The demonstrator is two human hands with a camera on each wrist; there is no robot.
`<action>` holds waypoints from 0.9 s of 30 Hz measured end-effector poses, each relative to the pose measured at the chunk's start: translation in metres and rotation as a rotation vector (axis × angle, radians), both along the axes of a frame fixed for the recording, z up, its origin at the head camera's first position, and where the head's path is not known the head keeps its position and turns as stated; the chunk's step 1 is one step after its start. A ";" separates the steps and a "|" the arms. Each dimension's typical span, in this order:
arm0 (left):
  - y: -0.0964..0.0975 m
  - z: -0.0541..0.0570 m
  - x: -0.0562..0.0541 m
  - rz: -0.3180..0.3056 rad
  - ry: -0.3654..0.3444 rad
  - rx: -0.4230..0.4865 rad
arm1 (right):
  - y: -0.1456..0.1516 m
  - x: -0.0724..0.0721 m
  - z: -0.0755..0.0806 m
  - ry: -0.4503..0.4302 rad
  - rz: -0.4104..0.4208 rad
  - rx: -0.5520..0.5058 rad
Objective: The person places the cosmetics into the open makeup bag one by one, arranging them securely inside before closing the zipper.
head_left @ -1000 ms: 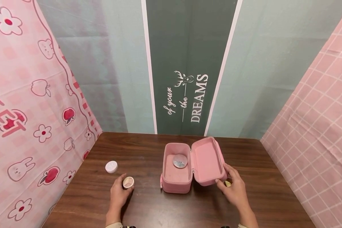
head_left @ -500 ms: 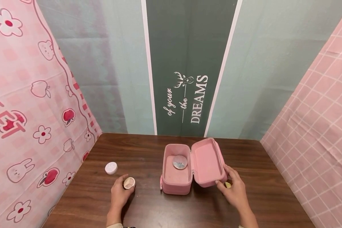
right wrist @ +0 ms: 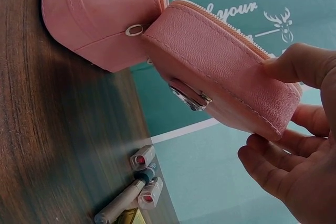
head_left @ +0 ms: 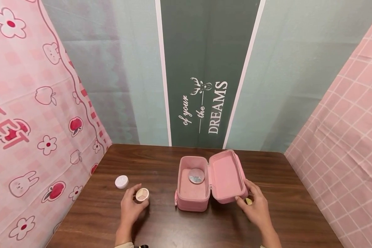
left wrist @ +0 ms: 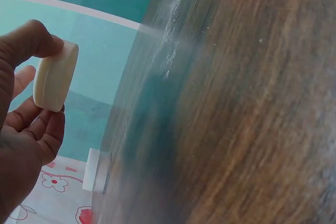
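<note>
Resting well to the left of the pink case (head_left: 193, 205) is a white round cap (head_left: 121, 182), flat on the wooden table (head_left: 179, 230). Between that cap and the case, your left hand (head_left: 130, 207) pinches a round pot (head_left: 142, 195) with thumb and fingers, clear of the tabletop, and its three-part pale face shows in the head view. Inside the case lies a silvery compact (head_left: 196, 176). To the case's right, its hinged lid (head_left: 225, 175) stands swung out, and your right hand (head_left: 256, 204) grips that lid by the outer end. Also right of the case, on the table, you have two small tubes (right wrist: 150, 193) with red ends, a slim silvery stick (right wrist: 119, 203) and a gold piece (right wrist: 130, 216), close together.
</note>
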State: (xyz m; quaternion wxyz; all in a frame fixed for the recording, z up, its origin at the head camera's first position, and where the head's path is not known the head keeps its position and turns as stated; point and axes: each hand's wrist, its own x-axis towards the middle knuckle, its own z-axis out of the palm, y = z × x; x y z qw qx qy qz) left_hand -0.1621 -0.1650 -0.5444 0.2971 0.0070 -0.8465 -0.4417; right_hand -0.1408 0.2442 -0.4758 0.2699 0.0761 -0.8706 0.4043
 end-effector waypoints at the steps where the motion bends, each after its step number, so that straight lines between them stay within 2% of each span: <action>1: 0.000 0.001 0.000 0.001 -0.014 0.011 | 0.000 0.000 0.000 -0.002 0.000 0.001; 8: 0.005 0.014 0.005 -0.008 -0.120 0.084 | 0.001 -0.001 -0.002 -0.015 -0.024 0.029; 20: 0.019 0.029 0.006 -0.077 -0.175 0.129 | 0.003 -0.002 -0.001 -0.023 -0.005 0.023; 23: 0.023 0.034 0.006 -0.102 -0.204 0.151 | 0.004 -0.001 -0.001 -0.033 -0.011 0.017; 27: 0.029 0.041 0.003 -0.106 -0.236 0.178 | 0.004 -0.002 -0.002 -0.053 -0.030 0.025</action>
